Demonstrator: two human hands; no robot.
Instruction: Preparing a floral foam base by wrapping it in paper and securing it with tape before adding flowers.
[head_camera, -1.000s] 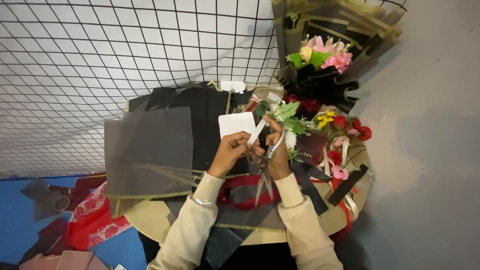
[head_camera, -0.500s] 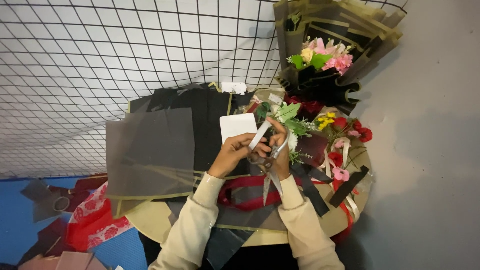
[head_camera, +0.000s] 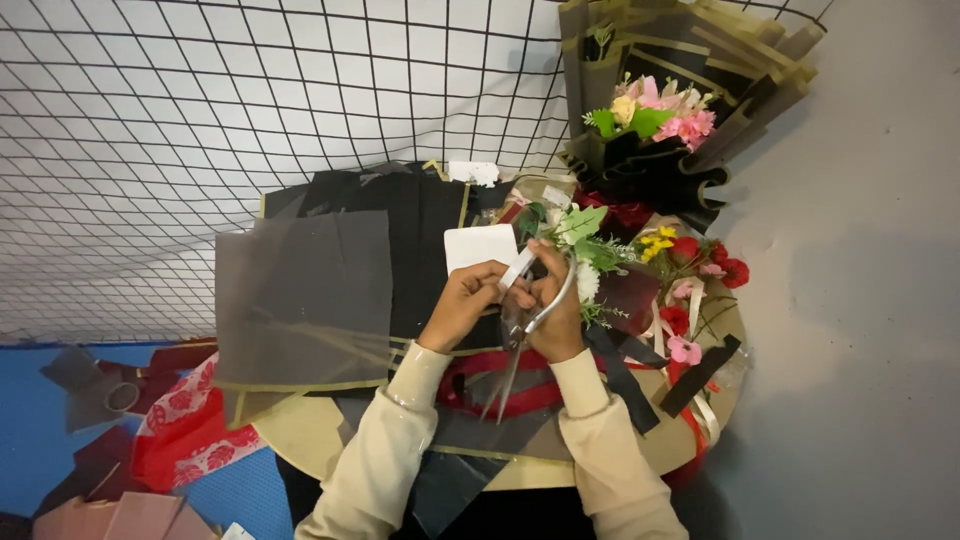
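Head view, looking down on a round table (head_camera: 300, 440) piled with wrapping stock. My left hand (head_camera: 462, 300) is curled, fingertips pinching a white ribbon strip (head_camera: 517, 268) that runs up toward the flower stems. My right hand (head_camera: 555, 315) is closed around a pair of scissors (head_camera: 515, 335), handles in the fist, blades pointing down toward my chest; I can't tell whether the blades are apart or together. The two hands touch over the middle of the table, just left of a loose bunch of flowers (head_camera: 640, 255): white, yellow, red and pink blooms with green leaves, lying unwrapped.

Progress, as I judge it: early-to-mid. One finished bouquet (head_camera: 660, 120) in black and gold paper stands at the top right, so that one looks done. The bunch by my hands has no wrap and I see no tied bow on it. A small white card (head_camera: 478, 245) lies just above my left hand. Grey translucent sheet (head_camera: 305, 295) and black paper sheets (head_camera: 400, 220) lie flat, unfolded. Red ribbon (head_camera: 490, 385) sits under my wrists. Black ribbon strips (head_camera: 700, 375) lie cut at the right edge. Wire grid panel (head_camera: 200, 110) behind. Red patterned scraps (head_camera: 185, 440) on the blue floor at left.
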